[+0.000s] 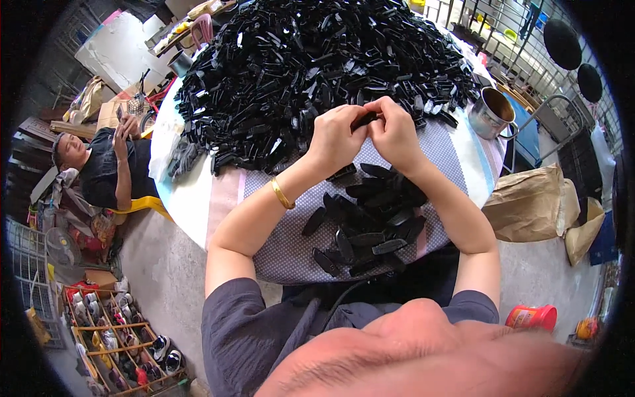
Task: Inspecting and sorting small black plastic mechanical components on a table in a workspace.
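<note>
Left hand [336, 137] and right hand [395, 132] meet fingertip to fingertip above the table's patterned cloth [278, 245], both pinched shut on one small black plastic piece [365, 120] held between them. Left of the hands a person in dark clothes [109, 169] sits low. Behind the hands rises a big heap of black pieces [317, 59]; below them lies a smaller pile [370, 221]. Farther right stands a metal cup [491, 112].

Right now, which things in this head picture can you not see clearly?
- Black piece: mostly hidden by the fingers of the left hand and right hand; its shape is unclear.
- Round table: its far part is buried under the big black pile.
- Metal cup: its inside is too small to tell.
</note>
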Demonstrator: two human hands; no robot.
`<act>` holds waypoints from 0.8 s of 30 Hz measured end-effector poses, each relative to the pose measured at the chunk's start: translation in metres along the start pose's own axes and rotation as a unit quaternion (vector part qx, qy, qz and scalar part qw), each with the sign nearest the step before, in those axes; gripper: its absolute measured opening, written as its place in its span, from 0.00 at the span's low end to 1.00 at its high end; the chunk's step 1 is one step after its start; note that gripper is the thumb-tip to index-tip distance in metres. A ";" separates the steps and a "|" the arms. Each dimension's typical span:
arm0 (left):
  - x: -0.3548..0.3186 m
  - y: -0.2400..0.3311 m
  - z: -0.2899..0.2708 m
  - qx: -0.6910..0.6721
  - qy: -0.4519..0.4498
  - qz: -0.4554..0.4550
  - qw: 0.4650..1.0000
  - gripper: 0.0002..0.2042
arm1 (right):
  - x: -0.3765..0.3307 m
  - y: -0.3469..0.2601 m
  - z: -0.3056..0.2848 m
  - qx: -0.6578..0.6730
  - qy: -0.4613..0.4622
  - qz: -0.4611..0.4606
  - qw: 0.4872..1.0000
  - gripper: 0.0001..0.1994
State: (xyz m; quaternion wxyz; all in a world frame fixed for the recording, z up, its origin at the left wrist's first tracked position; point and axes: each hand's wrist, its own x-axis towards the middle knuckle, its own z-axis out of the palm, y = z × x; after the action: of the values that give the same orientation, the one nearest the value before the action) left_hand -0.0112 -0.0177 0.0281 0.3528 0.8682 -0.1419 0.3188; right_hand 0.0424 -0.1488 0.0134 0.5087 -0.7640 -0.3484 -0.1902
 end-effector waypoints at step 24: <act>0.004 -0.014 -0.015 -0.572 -0.101 -0.280 0.765 0.11 | 0.014 0.000 -0.041 0.290 -0.197 0.157 0.923 0.15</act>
State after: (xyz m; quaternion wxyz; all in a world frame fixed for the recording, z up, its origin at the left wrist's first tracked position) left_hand -0.0081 0.0027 0.0315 0.8409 0.5341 -0.0837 -0.0238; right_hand 0.0548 -0.1810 0.0394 0.6524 -0.6502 -0.3568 0.1559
